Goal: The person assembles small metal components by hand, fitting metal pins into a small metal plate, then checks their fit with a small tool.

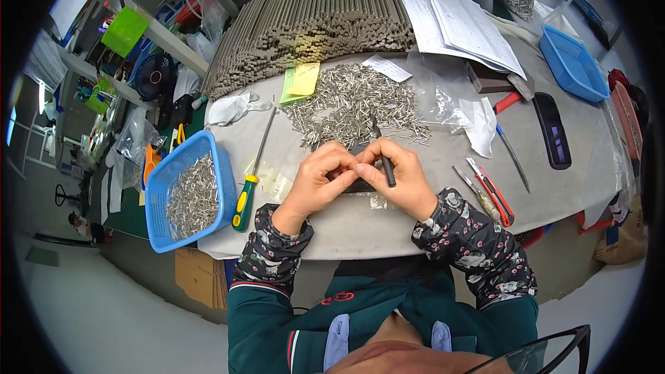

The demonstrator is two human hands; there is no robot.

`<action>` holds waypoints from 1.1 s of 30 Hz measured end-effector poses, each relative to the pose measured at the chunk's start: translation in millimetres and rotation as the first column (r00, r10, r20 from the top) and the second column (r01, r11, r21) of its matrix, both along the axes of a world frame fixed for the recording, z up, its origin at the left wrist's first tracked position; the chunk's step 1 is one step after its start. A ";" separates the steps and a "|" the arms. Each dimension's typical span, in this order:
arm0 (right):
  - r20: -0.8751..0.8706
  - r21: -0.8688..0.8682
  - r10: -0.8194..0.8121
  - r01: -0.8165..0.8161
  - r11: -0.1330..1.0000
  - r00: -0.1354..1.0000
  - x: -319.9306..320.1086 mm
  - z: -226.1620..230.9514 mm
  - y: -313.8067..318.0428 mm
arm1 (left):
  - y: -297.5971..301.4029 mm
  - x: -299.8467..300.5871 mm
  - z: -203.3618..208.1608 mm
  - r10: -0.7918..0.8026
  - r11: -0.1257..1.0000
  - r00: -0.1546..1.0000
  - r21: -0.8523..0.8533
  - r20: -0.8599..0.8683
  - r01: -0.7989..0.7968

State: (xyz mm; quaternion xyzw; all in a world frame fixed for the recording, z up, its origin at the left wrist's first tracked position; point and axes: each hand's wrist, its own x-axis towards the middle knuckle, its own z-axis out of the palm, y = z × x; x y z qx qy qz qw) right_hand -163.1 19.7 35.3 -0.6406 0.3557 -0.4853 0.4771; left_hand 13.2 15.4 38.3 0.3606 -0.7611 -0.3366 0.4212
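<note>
My right hand (405,176) is closed around a slim black pen-shaped tool (389,172), whose pointed end sticks up past the fingers toward a heap of small metal pins (360,100). Close against it, my left hand (315,179) is pinched, its fingertips meeting those of the right. Whatever lies between the fingertips is too small or hidden to make out. A dark flat piece (359,185) shows partly under both hands on the grey tabletop (332,232). Left of my left hand lies a screwdriver (244,202) with a green and yellow handle.
A blue basket (226,183) of metal pins stands at the left edge. Stacked metal rods (312,17) fill the back, beside paper sheets (460,17). A red utility knife (495,197), a blue pen (512,157) and a black case (552,131) lie at right.
</note>
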 end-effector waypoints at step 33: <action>0.120 0.189 0.300 -0.318 0.929 0.946 19.4 23.5 8.7 | 10.0 36.4 30.5 -0.233 0.972 0.972 -0.024 0.027 0.234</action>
